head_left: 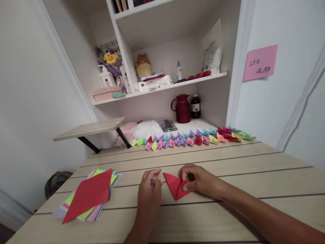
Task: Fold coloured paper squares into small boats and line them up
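Wooden table [228, 162]; red folded paper [175, 188] pinched by right hand [199, 181]

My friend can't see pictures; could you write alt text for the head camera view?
A person's right hand pinches a folded red paper triangle on a wooden table, the left hand beside it. A stack of coloured paper lies left; a row of small folded paper shapes lines the far edge.

Head view, forward-down, close over the table [228, 162]
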The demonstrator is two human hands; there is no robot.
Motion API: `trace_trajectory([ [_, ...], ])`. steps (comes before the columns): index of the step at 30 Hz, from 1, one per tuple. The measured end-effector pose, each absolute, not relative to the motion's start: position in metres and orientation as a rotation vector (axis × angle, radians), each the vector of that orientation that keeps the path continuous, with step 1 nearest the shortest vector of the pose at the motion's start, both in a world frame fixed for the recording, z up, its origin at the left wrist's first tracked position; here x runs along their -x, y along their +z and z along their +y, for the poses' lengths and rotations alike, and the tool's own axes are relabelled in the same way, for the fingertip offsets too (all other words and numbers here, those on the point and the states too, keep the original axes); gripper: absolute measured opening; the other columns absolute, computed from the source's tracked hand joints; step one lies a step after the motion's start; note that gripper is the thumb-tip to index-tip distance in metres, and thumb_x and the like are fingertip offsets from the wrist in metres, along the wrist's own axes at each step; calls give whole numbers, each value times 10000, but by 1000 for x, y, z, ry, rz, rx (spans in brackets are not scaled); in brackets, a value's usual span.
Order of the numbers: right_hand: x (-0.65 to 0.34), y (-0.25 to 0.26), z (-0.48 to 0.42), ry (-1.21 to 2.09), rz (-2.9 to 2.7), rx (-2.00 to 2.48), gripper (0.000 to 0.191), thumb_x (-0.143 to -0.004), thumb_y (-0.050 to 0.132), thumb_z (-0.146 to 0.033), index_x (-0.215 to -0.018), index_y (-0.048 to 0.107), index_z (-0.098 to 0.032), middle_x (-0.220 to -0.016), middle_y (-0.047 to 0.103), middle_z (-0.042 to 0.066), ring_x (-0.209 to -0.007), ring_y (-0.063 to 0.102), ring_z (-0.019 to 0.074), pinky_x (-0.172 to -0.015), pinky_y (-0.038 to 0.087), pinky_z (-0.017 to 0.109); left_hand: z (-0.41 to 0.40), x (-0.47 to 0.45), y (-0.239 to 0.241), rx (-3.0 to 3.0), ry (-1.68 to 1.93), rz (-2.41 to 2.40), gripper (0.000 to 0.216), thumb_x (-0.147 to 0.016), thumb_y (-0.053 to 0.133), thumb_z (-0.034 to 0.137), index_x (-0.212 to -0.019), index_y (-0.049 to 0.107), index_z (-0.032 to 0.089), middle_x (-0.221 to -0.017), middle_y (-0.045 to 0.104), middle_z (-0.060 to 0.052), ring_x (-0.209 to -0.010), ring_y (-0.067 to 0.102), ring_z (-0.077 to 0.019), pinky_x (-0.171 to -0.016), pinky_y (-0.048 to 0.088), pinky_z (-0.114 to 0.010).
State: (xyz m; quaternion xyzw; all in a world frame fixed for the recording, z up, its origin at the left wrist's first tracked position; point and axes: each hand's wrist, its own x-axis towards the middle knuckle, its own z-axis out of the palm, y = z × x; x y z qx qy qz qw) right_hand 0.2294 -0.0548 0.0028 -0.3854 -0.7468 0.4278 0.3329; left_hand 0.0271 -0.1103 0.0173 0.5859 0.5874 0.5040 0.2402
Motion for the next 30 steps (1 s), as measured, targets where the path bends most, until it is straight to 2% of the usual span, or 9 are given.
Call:
trace_trajectory([
  [2, -227, -1, -53, 1166, -1863, 1013, 166, -626, 689, -187, -642, 524, -187, -679, 532, -33, -649, 473, 134, -608, 361, 247, -105, -23, 12, -1549, 1387, 1644, 326, -807, 498, 289, -1081, 618, 158, -1096, 620, -99, -727, 643, -162, -717, 512, -316],
  [4, -224, -3, -52, 1229, -1679, 1009, 195, -669, 672, -238, -669, 482, -196, -607, 470, -63, -585, 419, 115, -562, 311, 231, -97, -21, 9, -1413, 1388, 1659, 383, -777, 554, 288, -1128, 599, 144, -1126, 616, -119, -796, 643, -174, -787, 497, -331],
  [6, -222, -2, -52, 1261, -1503, 963, 231, -701, 665, -292, -691, 452, -201, -605, 444, -73, -569, 389, 106, -556, 286, 226, -88, -23, 9, -1203, 1388, 1609, 388, -755, 606, 285, -1101, 606, 111, -1106, 631, -142, -924, 637, -207, -865, 466, -343],
  [8, -221, 0, -52, 1261, -1403, 911, 260, -714, 669, -332, -701, 445, -202, -617, 434, -75, -576, 383, 105, -566, 284, 227, -80, -29, 11, -1053, 1341, 1435, 417, -784, 615, 361, -1112, 602, 105, -1099, 642, -159, -977, 632, -226, -880, 458, -358],
  [13, -220, -3, -50, 1250, -1401, 875, 276, -710, 685, -360, -699, 462, -197, -619, 451, -69, -589, 402, 110, -581, 304, 234, -76, -50, 13, -995, 1189, 1007, 608, -745, 630, 589, -1096, 639, 93, -1031, 685, -172, -910, 653, -234, -831, 474, -348],
  [17, -217, -11, -48, 1176, -1475, 906, 249, -705, 684, -339, -684, 482, -194, -630, 492, -56, -605, 429, 119, -587, 329, 242, -81, -52, 7, -962, 1281, 1087, 554, -643, 775, 478, -1047, 671, 113, -975, 710, -122, -787, 658, -171, -764, 486, -273],
  [22, -214, -15, -48, 1119, -1535, 935, 218, -715, 670, -305, -681, 487, -193, -638, 491, -51, -617, 424, 122, -591, 329, 248, -81, -47, 5, -863, 1421, 1165, 429, -569, 834, 365, -898, 711, 118, -758, 711, -59, -608, 614, -106, -660, 489, -222],
  [30, -207, -15, -58, 1157, -1539, 913, 230, -736, 664, -310, -674, 476, -192, -634, 482, -44, -617, 419, 123, -586, 337, 248, -84, -53, 7, -1001, 1416, 1234, 293, -547, 814, 359, -691, 710, 126, -601, 671, -34, -546, 583, -137, -576, 457, -236],
])
